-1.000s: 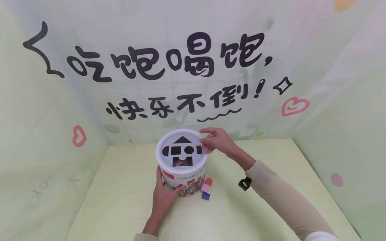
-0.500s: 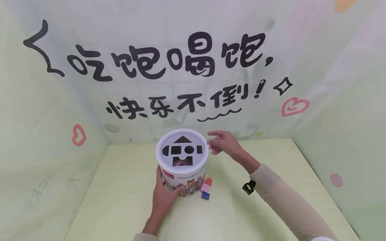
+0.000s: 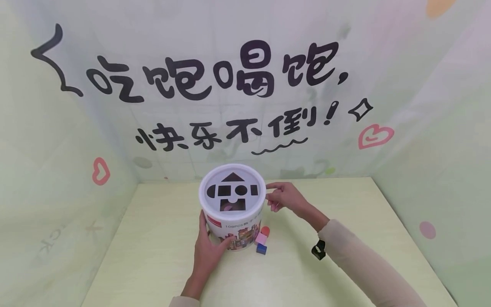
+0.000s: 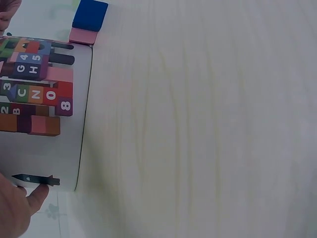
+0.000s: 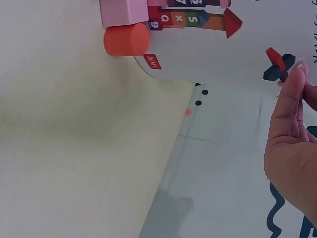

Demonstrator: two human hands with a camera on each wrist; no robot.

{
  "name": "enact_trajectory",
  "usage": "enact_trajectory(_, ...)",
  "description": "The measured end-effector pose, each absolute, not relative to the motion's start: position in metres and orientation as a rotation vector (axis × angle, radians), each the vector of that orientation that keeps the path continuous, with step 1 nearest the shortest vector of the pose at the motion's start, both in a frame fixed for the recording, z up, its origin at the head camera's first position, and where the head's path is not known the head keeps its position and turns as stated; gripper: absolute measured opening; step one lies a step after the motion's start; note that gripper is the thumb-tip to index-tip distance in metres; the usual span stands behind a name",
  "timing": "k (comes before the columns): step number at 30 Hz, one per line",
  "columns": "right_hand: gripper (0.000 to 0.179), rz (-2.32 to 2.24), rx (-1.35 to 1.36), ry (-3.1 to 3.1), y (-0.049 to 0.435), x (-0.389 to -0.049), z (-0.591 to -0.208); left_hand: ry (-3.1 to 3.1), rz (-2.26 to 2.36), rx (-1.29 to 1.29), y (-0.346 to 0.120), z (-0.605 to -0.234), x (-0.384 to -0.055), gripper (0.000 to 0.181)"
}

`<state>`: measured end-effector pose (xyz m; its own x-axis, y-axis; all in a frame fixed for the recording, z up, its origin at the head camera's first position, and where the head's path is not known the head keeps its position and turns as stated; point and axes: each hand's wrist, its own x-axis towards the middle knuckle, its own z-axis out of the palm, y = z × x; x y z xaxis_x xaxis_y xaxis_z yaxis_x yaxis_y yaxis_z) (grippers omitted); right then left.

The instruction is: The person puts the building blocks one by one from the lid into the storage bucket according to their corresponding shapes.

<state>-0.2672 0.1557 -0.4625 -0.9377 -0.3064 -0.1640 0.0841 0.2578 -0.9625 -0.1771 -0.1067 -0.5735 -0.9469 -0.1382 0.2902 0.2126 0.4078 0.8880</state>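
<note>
A white toy-block bucket stands upright on the table, its lid cut with dark shaped holes. My left hand holds its left side, thumb across the front; in the left wrist view only part of that hand shows against the printed wall. At the upper right side, just below the rim, is my right hand. Its fingers extend to the bucket wall in the right wrist view, with a pale spot at the tips too small to make out. A pink block lies by the bucket's base.
Beside the pink block are a red rounded block and a blue block. The pale wooden table is enclosed by printed cloth walls. A black band hangs at the right sleeve.
My right hand has shifted off the lid's rim to the right, then down against the bucket's side. The left hand, bucket and loose blocks keep their places.
</note>
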Motion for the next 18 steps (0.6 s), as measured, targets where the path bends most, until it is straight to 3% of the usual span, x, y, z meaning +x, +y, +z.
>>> enact_trajectory(18, 0.040, -1.611, -0.229, 2.161, 0.161, -0.249, -0.519, -2.346, -1.581, -0.075, -0.107, -0.575, -0.178, 0.114)
